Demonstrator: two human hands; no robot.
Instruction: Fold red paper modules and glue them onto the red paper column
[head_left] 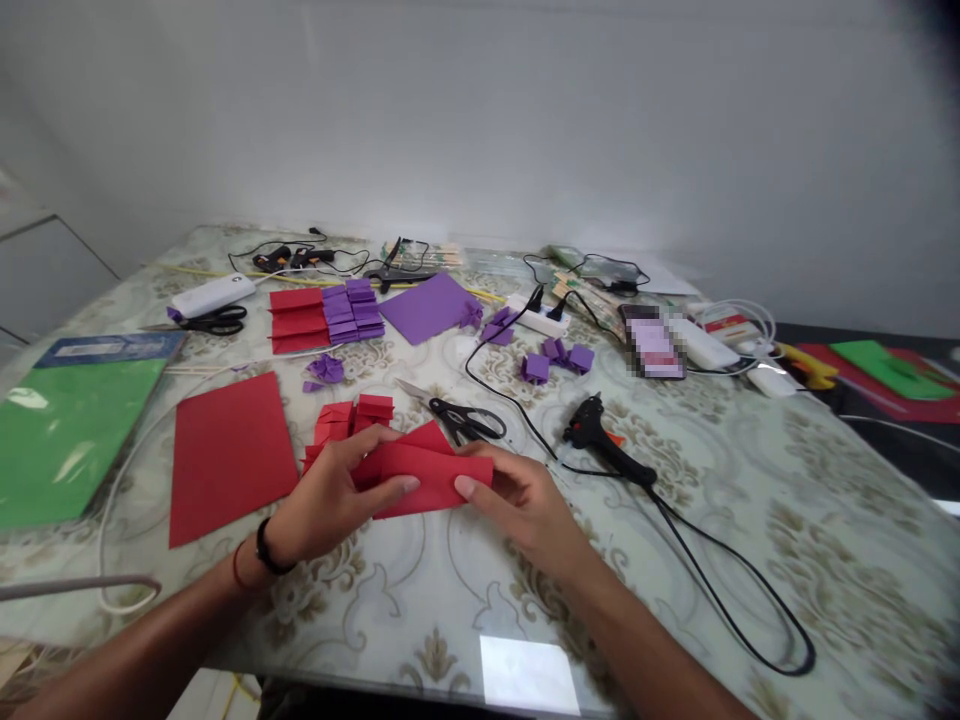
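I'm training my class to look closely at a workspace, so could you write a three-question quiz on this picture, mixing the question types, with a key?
1. True or false: the left hand and the right hand are both holding the same piece of red paper.

2. Which of these lies to the right of the right hand?
A) the green pack
B) the glue gun
C) the purple sheet

3. Short answer: what colour is the flat sheet lying just to the left of the left hand?

Key:
1. True
2. B
3. Red
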